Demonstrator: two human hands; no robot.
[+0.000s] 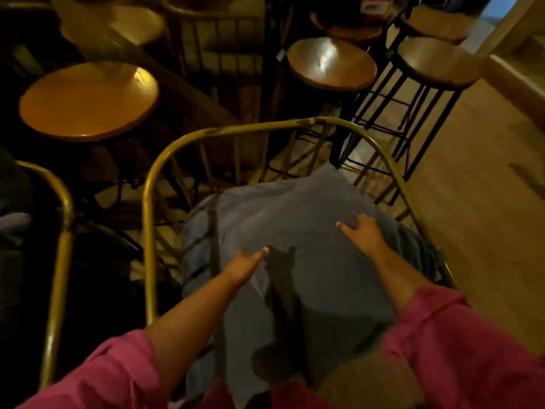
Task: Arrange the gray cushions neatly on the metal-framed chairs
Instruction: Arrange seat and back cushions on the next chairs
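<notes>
A gray cushion (295,219) lies on the seat of a chair with a curved, gold-coloured metal frame (265,126). A second gray cushion (196,231) shows underneath it at the left. My left hand (246,262) rests flat on the top cushion near its middle, fingers spread. My right hand (361,233) presses on the cushion's right side, fingers apart. Neither hand grips the fabric. Pink sleeves cover both forearms at the bottom.
Another gold metal chair frame (63,219) stands at the left. Round wooden stools (88,101) (331,63) (439,63) with black wire legs crowd the back. Wooden floor (486,184) stretches along the right.
</notes>
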